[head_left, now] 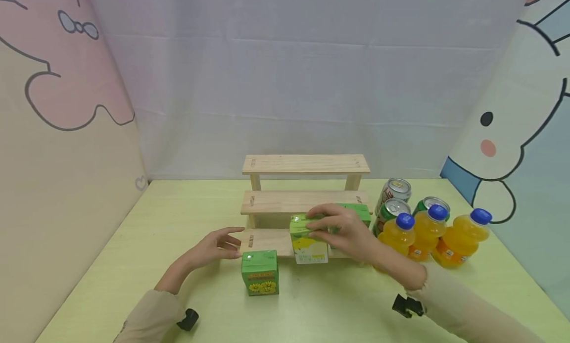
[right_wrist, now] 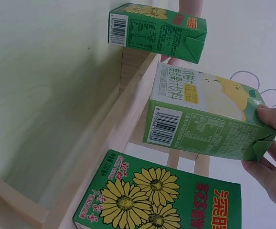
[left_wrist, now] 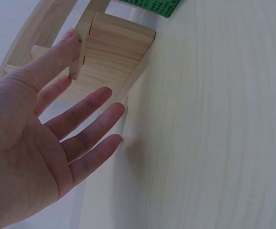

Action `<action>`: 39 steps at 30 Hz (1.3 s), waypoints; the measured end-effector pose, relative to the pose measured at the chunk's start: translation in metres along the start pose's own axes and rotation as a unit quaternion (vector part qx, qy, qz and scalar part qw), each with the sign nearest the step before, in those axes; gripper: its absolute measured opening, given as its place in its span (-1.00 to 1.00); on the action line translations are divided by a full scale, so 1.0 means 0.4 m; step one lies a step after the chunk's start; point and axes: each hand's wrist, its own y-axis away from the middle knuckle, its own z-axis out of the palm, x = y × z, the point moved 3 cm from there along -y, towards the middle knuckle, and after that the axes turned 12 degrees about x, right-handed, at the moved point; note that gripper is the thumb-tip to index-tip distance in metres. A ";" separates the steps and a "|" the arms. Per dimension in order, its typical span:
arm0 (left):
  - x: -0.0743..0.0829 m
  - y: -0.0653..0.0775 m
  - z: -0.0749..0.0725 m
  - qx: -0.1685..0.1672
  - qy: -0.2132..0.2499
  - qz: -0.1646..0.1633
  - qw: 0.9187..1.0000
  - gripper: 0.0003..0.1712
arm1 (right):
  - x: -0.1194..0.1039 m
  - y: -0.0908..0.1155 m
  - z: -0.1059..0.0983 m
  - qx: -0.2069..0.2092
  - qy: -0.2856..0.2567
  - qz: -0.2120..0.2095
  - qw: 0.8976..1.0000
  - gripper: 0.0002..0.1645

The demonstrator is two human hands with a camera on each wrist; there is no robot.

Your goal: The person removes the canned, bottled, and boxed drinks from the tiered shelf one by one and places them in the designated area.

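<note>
My right hand (head_left: 349,231) pinches a light green and yellow juice carton (head_left: 311,250) by its top end. The carton is at the front of the lowest step of a three-tier wooden rack (head_left: 267,240); in the right wrist view it looks tilted. Just right of it a dark green herbal tea carton (right_wrist: 162,198) stands on the same step, partly behind my hand in the head view. Another green carton (head_left: 261,278) with yellow flowers is on the table before the rack. My left hand (head_left: 213,246), fingers loosely spread and holding nothing, is at the rack's left end; contact is unclear.
Right of the rack stand several drink cans (head_left: 392,209), with orange juice bottles (head_left: 427,234) with blue caps in front of them. The rack's middle (head_left: 289,202) and top (head_left: 303,164) tiers rise behind the cartons. A white curtain (head_left: 294,85) hangs behind the table.
</note>
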 end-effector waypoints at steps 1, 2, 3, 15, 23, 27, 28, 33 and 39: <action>-0.001 0.000 0.000 0.000 0.000 0.000 1.000 -0.25 | -0.002 0.002 -0.001 0.001 0.002 0.001 1.000 -0.77; -0.002 -0.001 0.000 0.001 0.000 0.000 1.000 -0.25 | -0.004 0.004 0.000 0.001 0.002 0.002 1.000 -0.77; -0.002 -0.001 0.000 0.001 -0.001 0.001 1.000 -0.26 | -0.006 0.006 -0.001 0.000 0.003 0.006 1.000 -0.78; -0.004 -0.002 0.000 0.001 -0.001 0.000 1.000 -0.25 | -0.022 0.030 0.005 0.012 -0.022 0.029 0.999 -0.79; -0.002 -0.001 0.000 0.002 -0.005 0.002 1.000 -0.25 | -0.038 0.046 0.014 0.021 -0.044 0.024 0.999 -0.74; -0.002 0.000 0.000 0.003 -0.004 0.000 1.000 -0.25 | -0.045 0.055 0.022 0.018 -0.047 0.043 0.998 -0.75; -0.002 0.000 0.000 0.003 -0.003 0.000 1.000 -0.25 | -0.046 0.058 0.025 0.020 -0.047 0.045 0.998 -0.75; -0.003 0.000 0.000 0.002 -0.005 0.005 1.000 -0.25 | -0.049 0.071 0.034 0.026 -0.053 0.054 0.997 -0.76; -0.002 -0.002 0.000 0.001 -0.006 0.003 1.000 -0.25 | -0.048 0.089 0.046 0.031 -0.065 0.052 0.996 -0.75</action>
